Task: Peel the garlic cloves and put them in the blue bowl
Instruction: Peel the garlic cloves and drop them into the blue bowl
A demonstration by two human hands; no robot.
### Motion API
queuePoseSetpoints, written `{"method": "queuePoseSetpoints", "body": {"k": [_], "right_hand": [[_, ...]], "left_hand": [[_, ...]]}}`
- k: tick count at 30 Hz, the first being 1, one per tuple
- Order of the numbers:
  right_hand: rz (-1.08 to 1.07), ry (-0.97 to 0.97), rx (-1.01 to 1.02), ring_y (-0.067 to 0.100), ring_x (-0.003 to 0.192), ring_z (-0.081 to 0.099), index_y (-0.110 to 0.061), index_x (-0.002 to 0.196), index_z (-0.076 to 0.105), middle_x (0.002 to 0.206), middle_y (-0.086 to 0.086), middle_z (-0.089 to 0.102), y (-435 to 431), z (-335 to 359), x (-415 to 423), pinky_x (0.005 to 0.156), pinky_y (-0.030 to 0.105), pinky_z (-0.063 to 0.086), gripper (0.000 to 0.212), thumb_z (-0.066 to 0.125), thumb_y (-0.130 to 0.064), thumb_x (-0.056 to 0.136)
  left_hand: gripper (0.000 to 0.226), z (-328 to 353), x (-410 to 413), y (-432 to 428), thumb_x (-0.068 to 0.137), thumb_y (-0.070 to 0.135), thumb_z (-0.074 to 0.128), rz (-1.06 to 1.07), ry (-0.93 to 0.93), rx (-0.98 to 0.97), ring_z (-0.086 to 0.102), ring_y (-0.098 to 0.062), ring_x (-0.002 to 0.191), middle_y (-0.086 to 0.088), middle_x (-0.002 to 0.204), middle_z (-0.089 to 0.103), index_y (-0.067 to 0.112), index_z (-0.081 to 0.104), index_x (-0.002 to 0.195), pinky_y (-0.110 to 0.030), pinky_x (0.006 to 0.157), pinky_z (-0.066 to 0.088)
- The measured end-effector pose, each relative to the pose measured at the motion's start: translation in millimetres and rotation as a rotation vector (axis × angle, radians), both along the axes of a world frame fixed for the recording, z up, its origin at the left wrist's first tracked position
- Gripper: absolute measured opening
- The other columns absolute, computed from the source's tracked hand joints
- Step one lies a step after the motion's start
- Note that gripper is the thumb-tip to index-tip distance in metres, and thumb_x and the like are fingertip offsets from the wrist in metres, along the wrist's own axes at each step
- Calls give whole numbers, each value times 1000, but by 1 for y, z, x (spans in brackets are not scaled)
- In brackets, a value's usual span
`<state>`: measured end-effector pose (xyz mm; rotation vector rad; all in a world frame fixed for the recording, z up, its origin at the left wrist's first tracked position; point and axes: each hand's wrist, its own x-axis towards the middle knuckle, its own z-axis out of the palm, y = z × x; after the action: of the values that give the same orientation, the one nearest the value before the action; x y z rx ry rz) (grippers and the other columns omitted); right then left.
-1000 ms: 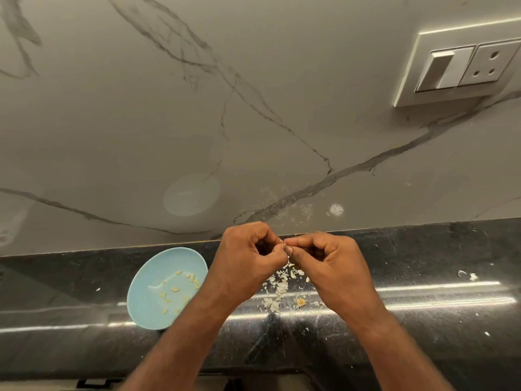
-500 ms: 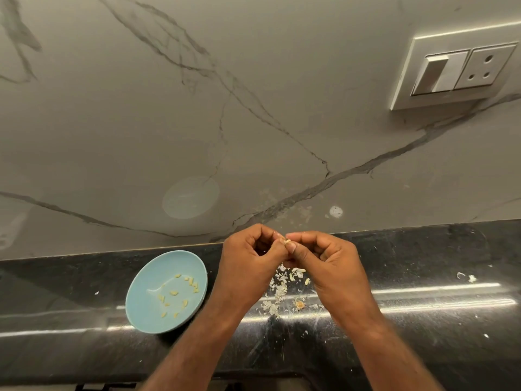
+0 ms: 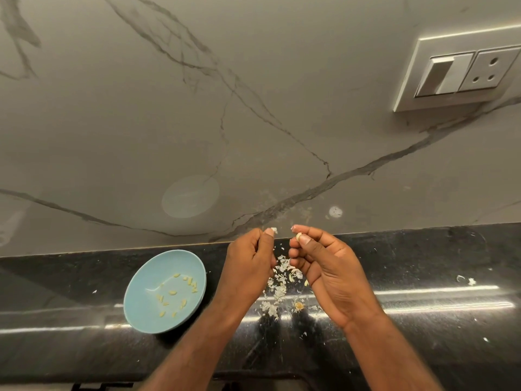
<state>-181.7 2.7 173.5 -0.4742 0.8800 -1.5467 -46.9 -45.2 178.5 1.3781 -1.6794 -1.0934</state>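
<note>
The hands have drawn apart: the left hand pinches a papery skin scrap, and the right hand pinches the garlic clove above the tabletop, right of the blue bowl. The clove looks tiny, light and probably slick once bare, so grip its sides.

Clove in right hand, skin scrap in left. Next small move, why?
Probably carry the clove in the right hand over to the blue bowl: it looks bare, the hands are apart, and the left hand pinches only a skin scrap above the peel pile.
</note>
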Motion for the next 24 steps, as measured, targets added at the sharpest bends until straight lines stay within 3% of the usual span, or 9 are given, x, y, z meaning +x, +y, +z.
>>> {"method": "queuePoseSetpoints", "body": {"k": [2,4,8,11,14,18,24], "right_hand": [[-1,17,6,15,70,63,-3,100,68,79,9,69,-2,-2,0,65,23,56,19,64,-7,82],[-4,45,15,15,66,62,-3,95,65,75,8,69,-3,-5,1,61,22,54,11,63,-3,85],[0,120,-1,14,64,62,-2,92,64,81,16,71,-6,-10,4,58,22,54,9,66,-7,84],[-11,187,-19,15,62,60,-4,92,64,75,11,68,-9,-11,5,54,23,51,17,67,-14,80],[-36,237,-16,14,63,58,-6,93,64,74,7,67,-14,-15,5,50,24,48,18,66,-19,81],[-51,260,18,12,62,58,-10,88,66,75,5,66,-16,-19,11,49,24,46,14,65,-23,85],[-111,335,76,5,67,58,-14,83,69,72,-7,67,-18,-24,21,56,21,46,11,65,-15,92]], "left_hand": [[34,-4,0,-2,104,33,49,-16,27,63,59,-9,55,1,62,64,13,60,79,-26,56,49],[14,-5,-1,-2,103,20,51,-13,120,133,63,-10,65,1,72,68,18,63,96,-26,61,50],[33,-4,-6,2,98,-1,56,-15,293,207,72,-16,92,-2,93,76,20,57,123,-30,83,57],[36,0,-10,9,96,-1,60,-10,464,261,73,-20,98,-4,100,77,17,55,126,-34,91,56],[41,-1,-13,13,92,-1,64,38,588,267,74,-20,96,-5,104,77,19,54,127,-26,83,57],[50,-5,-18,15,84,-2,72,116,642,247,74,-18,90,-6,99,78,21,55,125,-23,76,57],[61,-15,-20,13,70,5,78,189,764,362,74,-18,87,-9,87,77,14,55,126,-29,81,54]]}}
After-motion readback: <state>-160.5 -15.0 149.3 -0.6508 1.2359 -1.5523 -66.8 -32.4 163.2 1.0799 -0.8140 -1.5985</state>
